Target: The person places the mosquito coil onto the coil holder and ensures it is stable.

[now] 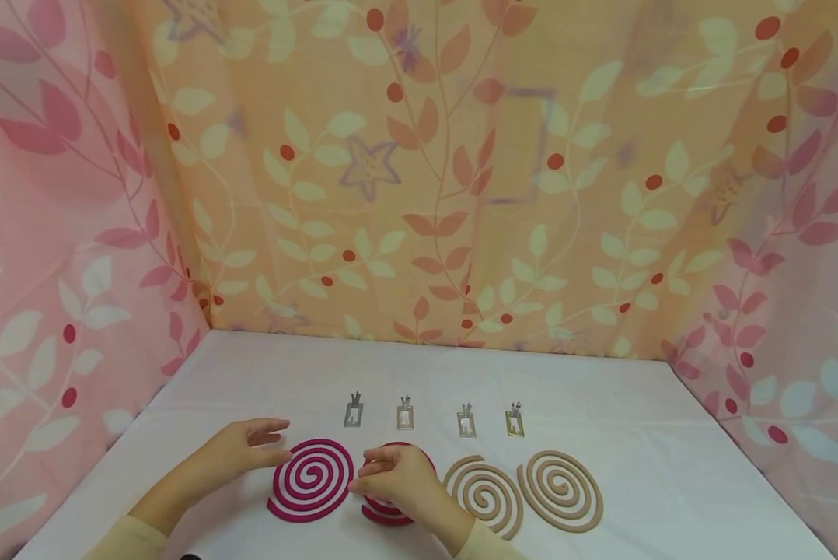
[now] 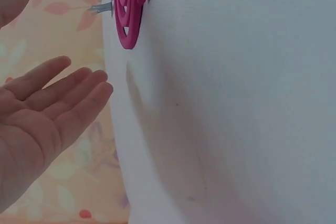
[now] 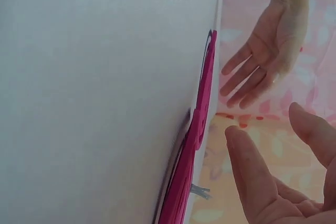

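A: What are we seeing closest to the hands?

B: We are seeing two flat, smooth, magenta spiral coils. The left magenta coil [image 1: 312, 476] is lying just beside our left hand [image 1: 240, 449]; the right magenta coil [image 1: 384, 519] is lying partly hidden below our right hand [image 1: 406, 476].

A: And how are we holding those hands?

B: We are keeping both free of any object, above the table: the left is spreading wide, fingers extended, thumb apart; the right is bending its fingers slightly, leaving a gap between thumb and forefinger.

A: Farther right?

B: Two tan spiral coils [image 1: 485, 496] are lying side by side. Behind, four small rectangular metal stands [image 1: 354, 404], silvery and golden, are raising thin prongs in a row.

A: The setting?

B: We are working on a white-covered table [image 1: 286, 373], with leaf-printed orange and pink fabric curtains [image 1: 461, 155] surrounding it.
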The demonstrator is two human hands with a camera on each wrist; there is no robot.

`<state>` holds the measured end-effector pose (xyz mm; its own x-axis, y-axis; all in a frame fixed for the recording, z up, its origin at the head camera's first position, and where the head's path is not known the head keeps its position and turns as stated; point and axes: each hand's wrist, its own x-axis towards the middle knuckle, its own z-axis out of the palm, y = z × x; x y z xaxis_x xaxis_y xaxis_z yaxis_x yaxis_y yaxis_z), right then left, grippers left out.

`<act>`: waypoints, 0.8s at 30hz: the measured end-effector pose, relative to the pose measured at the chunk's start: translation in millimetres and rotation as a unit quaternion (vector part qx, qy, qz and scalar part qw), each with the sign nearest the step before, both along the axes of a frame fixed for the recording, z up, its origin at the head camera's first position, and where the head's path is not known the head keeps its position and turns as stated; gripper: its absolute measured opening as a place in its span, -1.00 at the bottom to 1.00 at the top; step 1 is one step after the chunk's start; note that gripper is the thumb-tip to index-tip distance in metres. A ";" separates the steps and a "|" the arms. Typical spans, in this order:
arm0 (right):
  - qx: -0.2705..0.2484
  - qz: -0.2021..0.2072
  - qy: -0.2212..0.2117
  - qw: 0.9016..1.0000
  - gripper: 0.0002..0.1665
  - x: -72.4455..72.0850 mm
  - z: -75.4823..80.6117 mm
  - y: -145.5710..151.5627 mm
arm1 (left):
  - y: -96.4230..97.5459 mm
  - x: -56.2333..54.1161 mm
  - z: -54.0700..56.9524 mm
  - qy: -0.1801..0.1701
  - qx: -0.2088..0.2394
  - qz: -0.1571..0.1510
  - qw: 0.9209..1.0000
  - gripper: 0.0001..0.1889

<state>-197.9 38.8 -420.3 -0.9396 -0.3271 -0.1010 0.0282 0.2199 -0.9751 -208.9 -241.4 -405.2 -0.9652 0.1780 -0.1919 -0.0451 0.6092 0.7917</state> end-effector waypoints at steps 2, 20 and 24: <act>-0.006 0.000 0.003 1.000 -0.49 -0.3 -0.5 -1.1 | 1.0 -1.5 1.1 -0.002 -0.003 0.006 1.000 -0.28; 0.013 -0.006 -0.022 1.000 -0.57 -6.4 -5.3 -10.7 | 0.8 -7.7 -3.2 -0.039 0.035 0.042 0.998 -0.42; -0.009 -0.002 -0.052 0.999 -0.58 -6.9 -7.7 -12.8 | -0.9 -7.2 -4.6 -0.051 0.034 0.039 0.997 -0.45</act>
